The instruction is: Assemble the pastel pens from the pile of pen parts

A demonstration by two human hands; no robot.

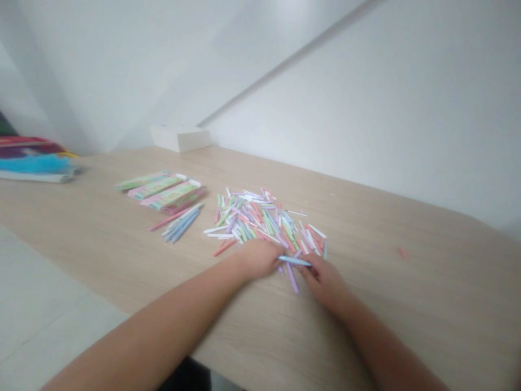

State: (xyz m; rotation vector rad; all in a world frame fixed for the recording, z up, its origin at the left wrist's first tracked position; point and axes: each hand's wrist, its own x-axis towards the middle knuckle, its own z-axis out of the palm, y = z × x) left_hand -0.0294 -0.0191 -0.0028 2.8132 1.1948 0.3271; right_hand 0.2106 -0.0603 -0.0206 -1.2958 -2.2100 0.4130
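My left hand [256,259] and my right hand [321,281] meet at the front edge of a loose pile of pastel sticks [262,222], probably pens or pen barrels, in pink, green, lilac, blue and white. Between them lies a pale blue stick [293,261]. My right hand pinches one end, and my left fingertips close on the other. A lilac stick [292,278] lies on the wood just below, next to my right hand. The pile's underside is hidden by my hands.
The light wood table [407,304] holds several green and pink packs [165,193] and a small bundle of blue and pink sticks [179,222]. One pink piece [402,253] lies alone to the right. A white box [179,138] sits against the wall; colourful fabric [32,163] lies far left.
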